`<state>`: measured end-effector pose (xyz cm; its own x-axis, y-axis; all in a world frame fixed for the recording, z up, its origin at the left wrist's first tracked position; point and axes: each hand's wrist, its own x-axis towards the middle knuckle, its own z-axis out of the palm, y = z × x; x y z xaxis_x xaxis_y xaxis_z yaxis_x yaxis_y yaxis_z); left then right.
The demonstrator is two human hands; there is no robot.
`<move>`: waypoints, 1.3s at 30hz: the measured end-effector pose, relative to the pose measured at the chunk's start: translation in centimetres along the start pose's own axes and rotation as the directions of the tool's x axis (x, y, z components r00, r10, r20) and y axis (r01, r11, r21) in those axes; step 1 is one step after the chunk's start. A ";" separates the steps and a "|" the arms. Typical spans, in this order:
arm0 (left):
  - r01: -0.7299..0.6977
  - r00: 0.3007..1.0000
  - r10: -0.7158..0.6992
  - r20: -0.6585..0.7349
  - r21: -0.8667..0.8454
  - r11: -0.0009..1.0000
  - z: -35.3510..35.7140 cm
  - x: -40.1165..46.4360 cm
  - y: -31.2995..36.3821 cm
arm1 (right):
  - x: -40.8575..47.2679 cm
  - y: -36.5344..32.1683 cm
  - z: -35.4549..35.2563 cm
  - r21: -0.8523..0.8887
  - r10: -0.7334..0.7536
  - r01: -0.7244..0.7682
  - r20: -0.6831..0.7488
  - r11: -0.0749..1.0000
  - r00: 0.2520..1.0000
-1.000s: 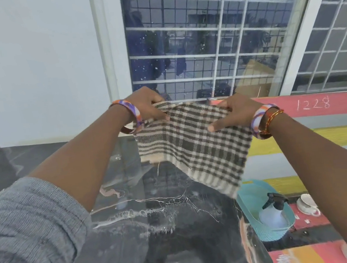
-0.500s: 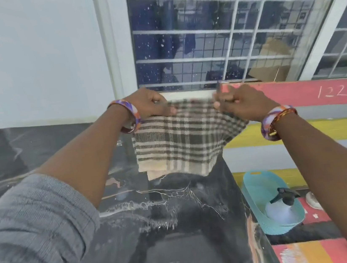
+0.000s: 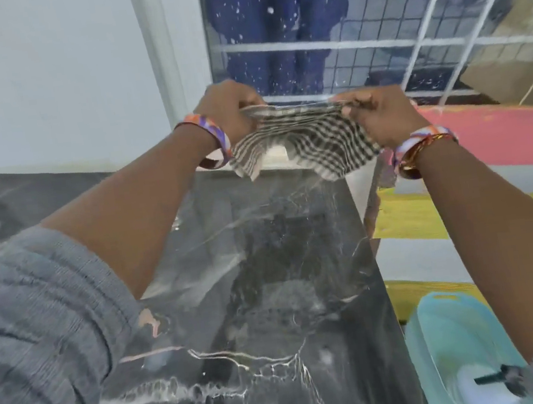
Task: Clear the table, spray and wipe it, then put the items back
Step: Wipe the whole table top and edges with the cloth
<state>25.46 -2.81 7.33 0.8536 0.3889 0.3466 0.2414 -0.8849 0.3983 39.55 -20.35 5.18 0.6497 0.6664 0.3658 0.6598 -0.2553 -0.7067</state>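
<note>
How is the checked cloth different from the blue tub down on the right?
The checked cloth is soft, crumpled and patterned in dark and pale lines; the blue tub is rigid, smooth and plain turquoise. The cloth hangs in the air above the dark marble table, gripped by the left hand and right hand; the tub sits lower, beside the table, untouched. The tub holds a spray bottle; the cloth holds nothing.

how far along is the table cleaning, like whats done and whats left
Done: the dark marble table has nothing standing on it, and the spray bottle lies in the teal basket beside it, so clearing looks finished and spraying probably too. In hand: the left hand and right hand grip the checked cloth above the far edge. Left: wiping, then returning items.
</note>
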 end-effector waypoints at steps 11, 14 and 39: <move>0.296 0.860 -0.266 0.436 -0.001 0.955 6.4 -2.8 -5.5 | 0.4 9.0 9.1 -0.360 0.591 -0.543 0.030 0.759 0.806; 0.363 0.847 -0.351 0.399 0.047 0.931 7.1 -3.7 -7.6 | 0.8 9.3 12.9 -0.369 0.700 -0.638 0.052 0.676 0.712; 0.450 0.840 -0.455 0.294 0.089 0.888 8.4 -5.9 -14.4 | 3.4 12.7 17.7 -0.650 0.439 -0.229 0.181 0.725 0.880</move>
<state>20.89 5.47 -7.58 0.7430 0.6546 -0.1395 0.6399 -0.6337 0.4347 43.43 -8.94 -13.32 0.7934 0.6007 -0.0980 0.5751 -0.7926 -0.2025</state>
